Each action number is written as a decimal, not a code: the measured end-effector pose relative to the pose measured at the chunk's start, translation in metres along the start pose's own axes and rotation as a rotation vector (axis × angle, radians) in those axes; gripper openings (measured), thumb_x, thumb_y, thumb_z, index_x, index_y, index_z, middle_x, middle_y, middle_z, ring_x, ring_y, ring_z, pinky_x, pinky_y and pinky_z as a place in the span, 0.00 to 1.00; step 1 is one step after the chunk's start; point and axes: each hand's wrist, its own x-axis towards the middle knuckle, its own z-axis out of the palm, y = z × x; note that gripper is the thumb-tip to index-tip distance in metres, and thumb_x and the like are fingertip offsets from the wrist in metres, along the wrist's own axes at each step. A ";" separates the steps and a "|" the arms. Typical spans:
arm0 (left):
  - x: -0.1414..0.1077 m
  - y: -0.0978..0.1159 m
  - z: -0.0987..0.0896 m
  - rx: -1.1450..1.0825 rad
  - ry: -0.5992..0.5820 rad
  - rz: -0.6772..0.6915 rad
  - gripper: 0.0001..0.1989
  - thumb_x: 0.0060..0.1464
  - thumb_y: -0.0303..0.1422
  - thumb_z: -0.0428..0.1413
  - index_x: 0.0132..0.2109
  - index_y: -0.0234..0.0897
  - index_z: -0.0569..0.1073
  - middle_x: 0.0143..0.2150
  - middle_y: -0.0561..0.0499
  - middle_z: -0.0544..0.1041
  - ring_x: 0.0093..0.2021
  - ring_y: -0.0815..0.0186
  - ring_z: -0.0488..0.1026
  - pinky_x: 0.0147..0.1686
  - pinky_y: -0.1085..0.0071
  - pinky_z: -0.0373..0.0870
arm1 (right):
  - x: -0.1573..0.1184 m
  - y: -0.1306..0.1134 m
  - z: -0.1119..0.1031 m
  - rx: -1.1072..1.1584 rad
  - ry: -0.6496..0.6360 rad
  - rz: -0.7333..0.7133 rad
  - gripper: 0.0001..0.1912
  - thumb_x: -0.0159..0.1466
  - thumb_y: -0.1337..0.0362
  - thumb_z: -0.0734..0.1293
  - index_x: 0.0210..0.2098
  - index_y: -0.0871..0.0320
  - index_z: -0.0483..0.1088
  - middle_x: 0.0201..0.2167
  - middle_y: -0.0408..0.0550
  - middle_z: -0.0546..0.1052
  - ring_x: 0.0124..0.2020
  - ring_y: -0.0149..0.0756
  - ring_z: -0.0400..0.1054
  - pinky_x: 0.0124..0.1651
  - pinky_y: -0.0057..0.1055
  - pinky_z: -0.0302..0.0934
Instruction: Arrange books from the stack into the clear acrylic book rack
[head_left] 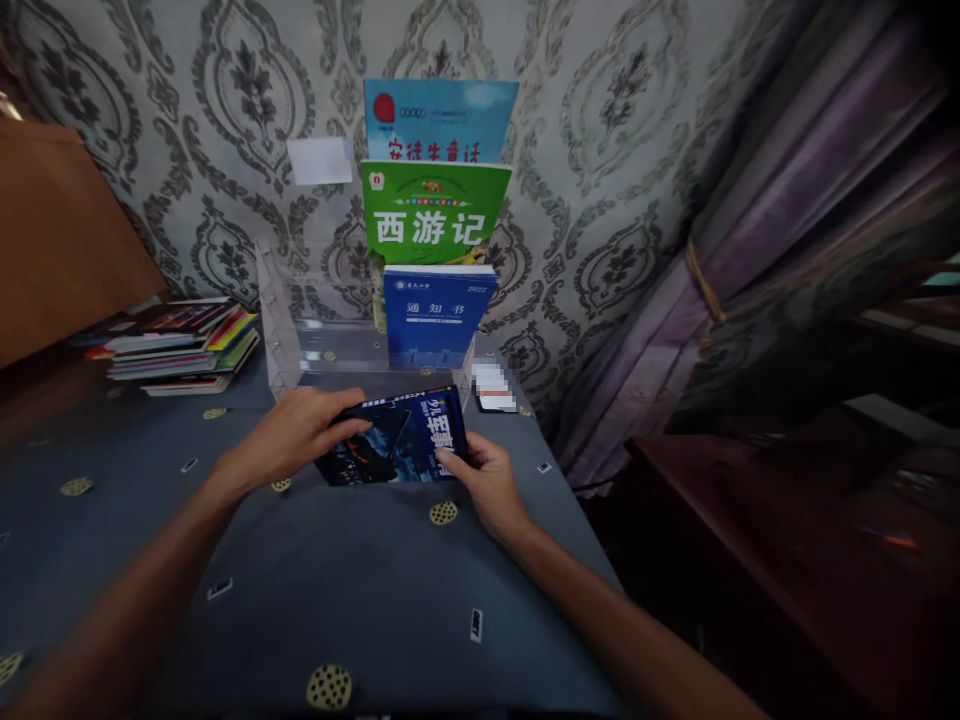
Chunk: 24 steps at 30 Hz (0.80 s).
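Observation:
Between my two hands is a dark blue book (397,440) with white and blue lettering, turned sideways just above the table. My left hand (319,430) grips its left end, thumb on the cover. At its right end, my right hand (484,475) holds it with the thumb on the front. Behind it stands a clear tiered book rack (277,330). On the rack's right side, a blue booklet (439,320) leans in front, a green book (435,210) behind that, and a light blue book (442,115) at the back.
A stack of books (184,345) lies left of the rack, near a brown wooden panel (67,240). A phone-like item (495,390) lies right of the rack. The patterned tablecloth (360,590) covers the table. Beyond its right edge are a purple curtain (637,330) and dark red furniture (750,520).

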 end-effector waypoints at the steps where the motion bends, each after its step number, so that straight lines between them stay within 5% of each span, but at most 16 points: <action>1: 0.002 0.003 0.001 -0.045 0.011 -0.009 0.16 0.64 0.45 0.51 0.34 0.41 0.74 0.24 0.54 0.72 0.25 0.66 0.68 0.26 0.72 0.55 | 0.001 -0.002 0.000 0.056 0.025 0.015 0.18 0.54 0.49 0.76 0.35 0.56 0.78 0.33 0.45 0.81 0.33 0.38 0.73 0.40 0.35 0.69; 7: 0.011 0.012 0.027 -0.539 0.217 -0.119 0.15 0.58 0.46 0.57 0.34 0.38 0.75 0.31 0.53 0.75 0.32 0.64 0.71 0.32 0.71 0.65 | 0.002 -0.005 0.002 0.185 0.094 0.009 0.20 0.53 0.47 0.76 0.38 0.54 0.78 0.40 0.48 0.82 0.43 0.43 0.75 0.48 0.40 0.69; 14: 0.015 -0.001 0.094 -1.017 0.437 -0.231 0.16 0.54 0.45 0.63 0.38 0.37 0.78 0.34 0.52 0.78 0.35 0.63 0.74 0.38 0.70 0.69 | -0.002 0.005 0.000 -0.227 0.071 -0.183 0.17 0.62 0.48 0.71 0.39 0.56 0.78 0.36 0.48 0.82 0.38 0.45 0.75 0.42 0.40 0.71; 19: 0.007 -0.016 0.125 -1.238 0.444 -0.306 0.21 0.52 0.44 0.66 0.49 0.38 0.78 0.44 0.49 0.82 0.43 0.60 0.77 0.47 0.67 0.71 | -0.002 0.005 -0.001 -0.316 0.019 -0.187 0.17 0.65 0.50 0.67 0.42 0.57 0.76 0.38 0.50 0.82 0.40 0.47 0.75 0.42 0.39 0.71; 24: 0.001 -0.023 0.131 -1.298 0.414 -0.318 0.20 0.51 0.42 0.67 0.48 0.38 0.79 0.44 0.49 0.82 0.44 0.61 0.78 0.48 0.67 0.72 | -0.003 0.007 -0.001 -0.362 -0.018 -0.165 0.16 0.66 0.51 0.66 0.43 0.58 0.75 0.38 0.49 0.81 0.40 0.46 0.75 0.41 0.37 0.70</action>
